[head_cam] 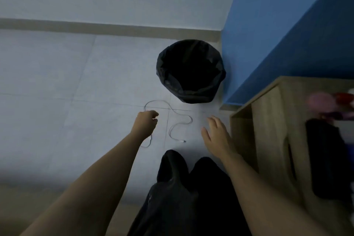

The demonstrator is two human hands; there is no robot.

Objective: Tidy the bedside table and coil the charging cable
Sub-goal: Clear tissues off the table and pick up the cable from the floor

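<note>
charging cable (170, 132), thin and white, lies on the floor (57, 82) in loose waves between the two hands, in front of the black bin (162, 74). it looks very light and soft, so i think it will bend easily and slip out of a loose grip. the best place to hold it is near one end, and then to wind the rest in loops. its small plug (184, 141) lies free on the tile.

the left hand (147, 120) has its fingers curled and seems to pinch the cable near one bend. the right hand (216, 136) hovers with fingers straight and spread, holding nothing.

the bin has a dark liner, and its inside is too dark to say what is in it. the wooden bedside table (268, 120) stands at the right. blurred pink, red and black things are on it.
</note>
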